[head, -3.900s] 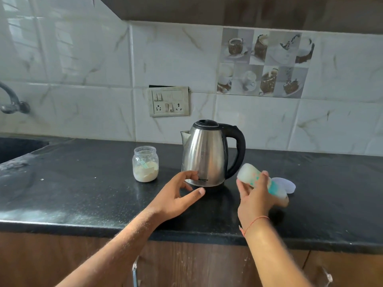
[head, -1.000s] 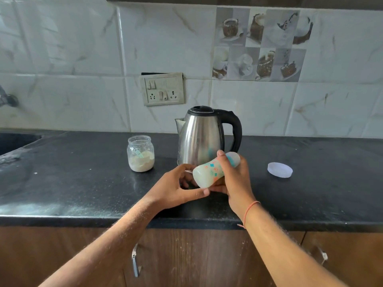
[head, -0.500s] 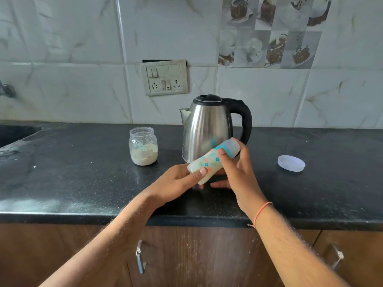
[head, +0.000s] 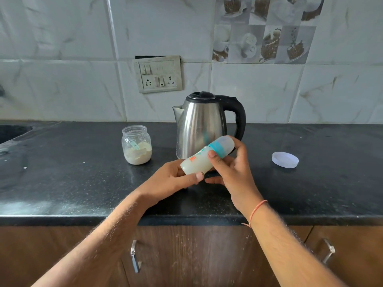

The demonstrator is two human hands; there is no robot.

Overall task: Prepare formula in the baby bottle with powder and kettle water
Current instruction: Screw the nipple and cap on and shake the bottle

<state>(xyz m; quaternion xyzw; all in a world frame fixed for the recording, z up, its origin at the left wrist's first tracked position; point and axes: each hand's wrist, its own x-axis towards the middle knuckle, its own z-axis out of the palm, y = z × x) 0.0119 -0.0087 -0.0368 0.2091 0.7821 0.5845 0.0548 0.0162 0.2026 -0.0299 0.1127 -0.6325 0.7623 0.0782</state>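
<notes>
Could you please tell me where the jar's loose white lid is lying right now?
In the head view, the white lid lies flat on the black counter at right, apart from the right hand and kettle.

Soft even daylight, sharp, wide-angle warp at edges.

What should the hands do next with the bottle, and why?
Probably stand the baby bottle upright on the counter. It lies tilted between the left hand at its base and the right hand near its teal collar, already capped and holding milky liquid, so the mixing looks done.
</notes>
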